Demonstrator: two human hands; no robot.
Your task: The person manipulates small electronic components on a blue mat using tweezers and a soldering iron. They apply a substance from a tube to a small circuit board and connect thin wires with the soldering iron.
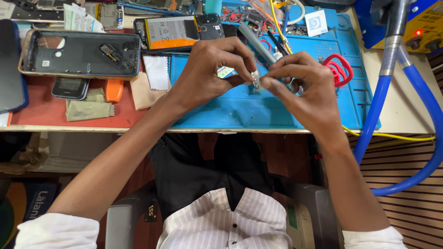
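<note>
Mid-handling, pinching a small silvery part (255,79) between left hand (210,74) and right hand (304,85), both clenched on it above the blue mat (258,115); apparently demanding steady, delicate fingertip control next.

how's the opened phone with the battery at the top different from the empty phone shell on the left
The opened phone still holds parts: a pale battery with an orange strip and a dark camera block. The phone shell is mostly hollow, dark inside, with one small part left. The opened phone lies at the blue mat's top edge; the shell lies on the red surface. Both lie flat, open side up, untouched by the left hand or right hand.
</note>
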